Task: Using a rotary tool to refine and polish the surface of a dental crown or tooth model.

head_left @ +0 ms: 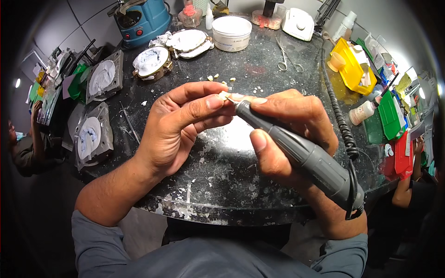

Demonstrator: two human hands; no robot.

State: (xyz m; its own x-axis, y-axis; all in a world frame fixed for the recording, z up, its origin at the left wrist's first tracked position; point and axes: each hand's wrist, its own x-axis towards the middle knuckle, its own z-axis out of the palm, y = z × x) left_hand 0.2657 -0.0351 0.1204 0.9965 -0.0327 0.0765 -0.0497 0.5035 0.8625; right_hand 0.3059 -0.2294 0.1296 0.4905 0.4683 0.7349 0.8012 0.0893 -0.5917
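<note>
In the head view my left hand (174, 125) pinches a small cream piece (224, 96) between thumb and fingertips. My right hand (289, 127) grips a grey rotary handpiece (310, 160), its thin bur meeting the piece, with a coiled cord (347, 134) running from its back end. Several small cream bits (210, 78) lie on the dark, speckled worktop (185, 190) just beyond my fingers. A slim metal instrument (130, 123) rests to the left of my left hand.
Metal flasks (95, 148) with white fillings stand left and behind. A white tub (232, 33), scissors (287, 60) and blue machine (143, 23) are at the back. Yellow (348, 65), green (389, 116) and red (403, 153) trays line the right. Other people (34, 143) sit at both sides.
</note>
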